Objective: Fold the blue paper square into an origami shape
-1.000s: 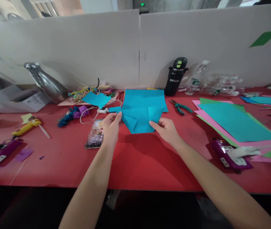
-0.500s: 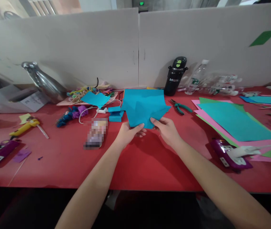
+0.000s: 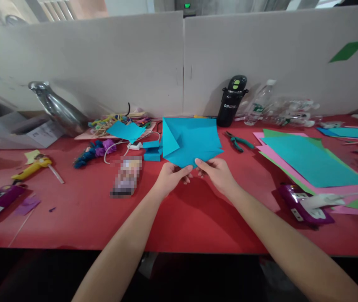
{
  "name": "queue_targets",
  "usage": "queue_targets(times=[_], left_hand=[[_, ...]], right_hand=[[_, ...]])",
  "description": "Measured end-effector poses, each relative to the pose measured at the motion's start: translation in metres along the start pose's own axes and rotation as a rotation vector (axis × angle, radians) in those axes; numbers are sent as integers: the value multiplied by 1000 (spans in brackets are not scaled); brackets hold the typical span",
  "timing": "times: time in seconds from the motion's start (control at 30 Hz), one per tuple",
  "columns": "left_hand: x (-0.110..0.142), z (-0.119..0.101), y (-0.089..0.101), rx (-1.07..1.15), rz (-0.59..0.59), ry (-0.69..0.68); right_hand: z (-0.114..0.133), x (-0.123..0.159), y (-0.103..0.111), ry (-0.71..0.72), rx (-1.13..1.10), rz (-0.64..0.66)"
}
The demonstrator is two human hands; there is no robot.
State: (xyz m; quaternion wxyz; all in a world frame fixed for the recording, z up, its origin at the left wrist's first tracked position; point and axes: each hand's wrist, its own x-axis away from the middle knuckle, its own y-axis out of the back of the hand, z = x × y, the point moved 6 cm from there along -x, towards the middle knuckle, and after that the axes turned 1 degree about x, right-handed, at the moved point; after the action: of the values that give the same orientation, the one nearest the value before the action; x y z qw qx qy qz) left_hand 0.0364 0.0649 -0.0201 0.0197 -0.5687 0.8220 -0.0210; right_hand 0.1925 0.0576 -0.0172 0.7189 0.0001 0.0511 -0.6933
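Both my hands grip the near edge of a blue sheet of paper, whose left part is folded over into a triangular flap. My left hand pinches the near tip, thumb on top and fingers beneath. Close beside it, my right hand presses its thumb on the same tip from the right. A small folded blue paper piece stands just left of the sheet. To the right lie teal-handled pliers.
A blurred-out rectangular item lies left of my hands. A black bottle stands behind. Coloured paper sheets and a purple power strip lie right. A yellow glue gun and a steel jug are left.
The sheet's left side now shows a triangular flap lying over it, and its near edge looks folded differently. My hands have shifted only slightly and still hold the paper.
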Motion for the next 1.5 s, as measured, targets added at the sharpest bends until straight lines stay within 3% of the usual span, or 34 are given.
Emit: queue_targets(times=[0.27,0.8,1.1,1.17,1.33,1.5], left_hand=[[2,-7,2,-31,-48,17],[2,-6,5,-56,-45,21],[2,-8,12,-84,-64,17],[2,-8,13,-106,-70,27],[1,-7,13,-188,-66,50],[-1,-3,12,-236,-30,29]], right_hand=[[7,-9,29,85,-7,-177],[15,-14,41,123,-115,-188],[18,-18,61,147,-147,-310],[17,-19,59,125,-143,-290],[9,-17,36,30,-184,-105],[3,-11,22,-62,-175,-63]])
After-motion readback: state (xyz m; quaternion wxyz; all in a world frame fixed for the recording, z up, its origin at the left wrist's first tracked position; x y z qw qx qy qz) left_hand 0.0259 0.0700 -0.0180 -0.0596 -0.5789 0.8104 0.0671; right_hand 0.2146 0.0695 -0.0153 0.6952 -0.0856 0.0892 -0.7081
